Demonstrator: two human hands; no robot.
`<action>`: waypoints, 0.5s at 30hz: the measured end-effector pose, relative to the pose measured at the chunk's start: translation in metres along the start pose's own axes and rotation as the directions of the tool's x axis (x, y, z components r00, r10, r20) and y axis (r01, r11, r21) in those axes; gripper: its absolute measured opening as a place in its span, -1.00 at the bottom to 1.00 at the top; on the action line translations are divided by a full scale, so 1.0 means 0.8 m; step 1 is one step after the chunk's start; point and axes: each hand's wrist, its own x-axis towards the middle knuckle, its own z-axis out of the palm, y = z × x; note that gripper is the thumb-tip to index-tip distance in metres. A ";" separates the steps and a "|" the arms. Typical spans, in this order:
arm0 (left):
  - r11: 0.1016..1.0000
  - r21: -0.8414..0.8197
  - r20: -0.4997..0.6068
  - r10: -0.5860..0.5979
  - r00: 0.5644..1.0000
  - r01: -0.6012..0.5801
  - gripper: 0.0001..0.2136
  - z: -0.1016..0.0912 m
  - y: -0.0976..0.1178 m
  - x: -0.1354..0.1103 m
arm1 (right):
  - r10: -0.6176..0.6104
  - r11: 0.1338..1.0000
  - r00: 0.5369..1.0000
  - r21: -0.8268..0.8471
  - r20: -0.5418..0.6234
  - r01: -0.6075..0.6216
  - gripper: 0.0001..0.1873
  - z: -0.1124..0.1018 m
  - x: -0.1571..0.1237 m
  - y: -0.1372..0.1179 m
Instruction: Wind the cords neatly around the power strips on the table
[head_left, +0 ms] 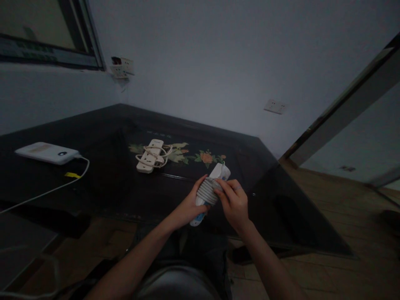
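Observation:
Both of my hands hold a white power strip [220, 171] with its grey cord [206, 191] wound round its middle in tight turns. My left hand [187, 208] grips the strip from the left and below, fingers closed round it. From the right, my right hand [233, 202] has its fingers curled onto the wound cord. The strip is held tilted over the front edge of a dark table [103, 175]. The room is dim.
A second white power strip [150, 156] with a loosely wrapped cord lies further back on the table's flower pattern. At the far left lies a white power bank [46, 152] with a white cable [53, 188]. Wall sockets [275, 106] sit behind. Wooden floor lies to the right.

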 end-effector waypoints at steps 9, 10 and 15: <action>0.993 -0.097 -0.002 -0.072 0.997 0.072 -0.12 0.004 0.008 -0.003 | -0.014 0.999 0.997 0.038 0.070 0.011 -0.71 -0.019 0.022 -0.005; 0.987 -0.123 -0.003 -0.101 0.995 0.100 -0.11 0.005 0.008 -0.004 | -0.001 0.999 0.998 0.052 0.068 -0.003 -0.70 -0.022 0.025 -0.007; 0.955 -0.218 0.046 -0.196 0.979 0.202 -0.03 0.006 0.011 -0.015 | 0.017 0.980 0.994 0.194 0.107 -0.037 -0.69 -0.032 0.034 -0.009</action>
